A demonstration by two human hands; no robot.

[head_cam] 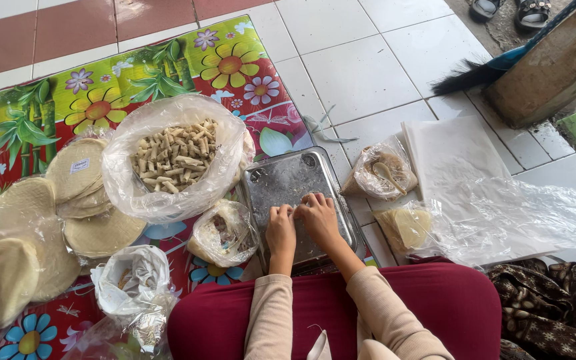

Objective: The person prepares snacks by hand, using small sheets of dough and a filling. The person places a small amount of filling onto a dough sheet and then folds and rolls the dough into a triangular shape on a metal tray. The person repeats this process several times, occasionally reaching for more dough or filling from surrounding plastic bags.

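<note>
Both my hands rest side by side on a metal tray point(281, 175) set on the floor in front of my knees. My left hand point(280, 230) and my right hand point(319, 217) have their fingers curled together over something small at the tray's middle; the thing under the fingers is hidden. A large clear bag point(171, 153) of several small pale rolls lies to the tray's left. A small bag of filling point(221, 233) sits beside my left hand.
Stacks of round pale wrappers point(78, 173) in plastic lie at the left on a flowered mat point(228, 67). A bag with a spoon point(383, 172), more wrappers point(405, 227) and clear plastic sheets point(501, 213) lie at the right. A broom point(475, 75) leans at the back right.
</note>
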